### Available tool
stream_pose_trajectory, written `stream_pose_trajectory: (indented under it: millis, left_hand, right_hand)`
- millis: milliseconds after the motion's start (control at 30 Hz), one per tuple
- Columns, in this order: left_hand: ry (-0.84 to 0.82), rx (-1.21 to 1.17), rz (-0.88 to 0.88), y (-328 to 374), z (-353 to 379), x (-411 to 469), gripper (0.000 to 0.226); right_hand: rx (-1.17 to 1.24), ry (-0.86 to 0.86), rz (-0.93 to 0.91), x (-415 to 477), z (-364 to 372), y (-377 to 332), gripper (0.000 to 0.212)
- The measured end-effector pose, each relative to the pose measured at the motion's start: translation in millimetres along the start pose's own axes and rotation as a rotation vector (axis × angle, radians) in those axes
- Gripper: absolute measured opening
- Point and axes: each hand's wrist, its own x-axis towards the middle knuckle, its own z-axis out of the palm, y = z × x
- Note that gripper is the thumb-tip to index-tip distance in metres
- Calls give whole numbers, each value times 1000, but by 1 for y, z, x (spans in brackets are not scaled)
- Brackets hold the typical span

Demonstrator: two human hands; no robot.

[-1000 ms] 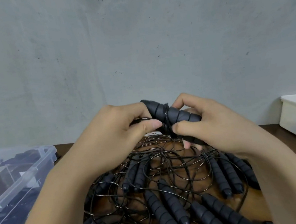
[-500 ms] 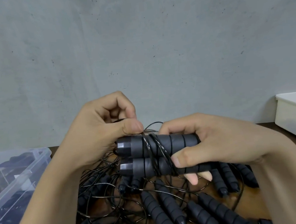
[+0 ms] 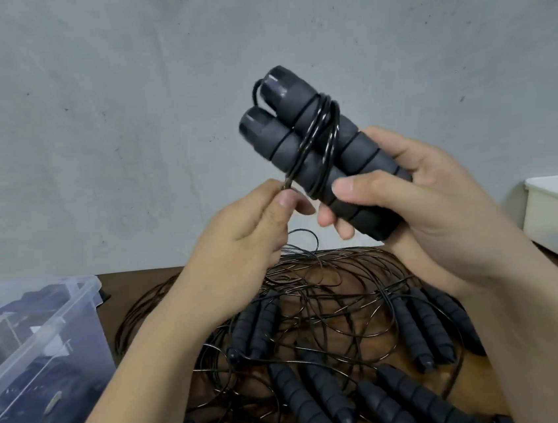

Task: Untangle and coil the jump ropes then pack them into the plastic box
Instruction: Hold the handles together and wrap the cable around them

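Handles [image 3: 281, 145] paired, up over table; R hand [image 3: 424, 203] wrapped round lower ends. L hand [image 3: 239, 236] pinches thin cord [image 3: 322, 127] wound on them. Foam prob light, grippy; cord springy, slick, so hold foam, keep tension. Clear box [image 3: 75, 322] at left, tangle [image 3: 332, 309] below.

Soft, even light cast from above, faint glints caught on the cords [image 3: 314, 297], slight softness throughout, edges bent by wide-angle distortion

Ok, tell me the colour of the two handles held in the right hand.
Dark grey handles, ringed with black grooves; the head view shows it.
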Motion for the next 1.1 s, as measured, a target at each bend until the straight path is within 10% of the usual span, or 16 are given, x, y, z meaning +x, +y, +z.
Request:
stream_pose_trajectory:
  millis: [300, 767, 933, 1100]
  left_hand:
    - [-29, 417, -15, 19, -6, -10, 27]
    - [129, 259, 72, 26, -33, -12, 37]
    - [-8, 29, -33, -7, -48, -6, 21]
    - [67, 344, -186, -16, -33, -2, 29]
  right_hand:
    - [-514, 434, 35, 8, -18, 15, 42]
    - [-335, -509, 413, -10, -4, -6, 33]
    - [-89, -462, 312, -12, -7, -17, 42]
    - [22, -217, 133, -9, -5, -10, 42]
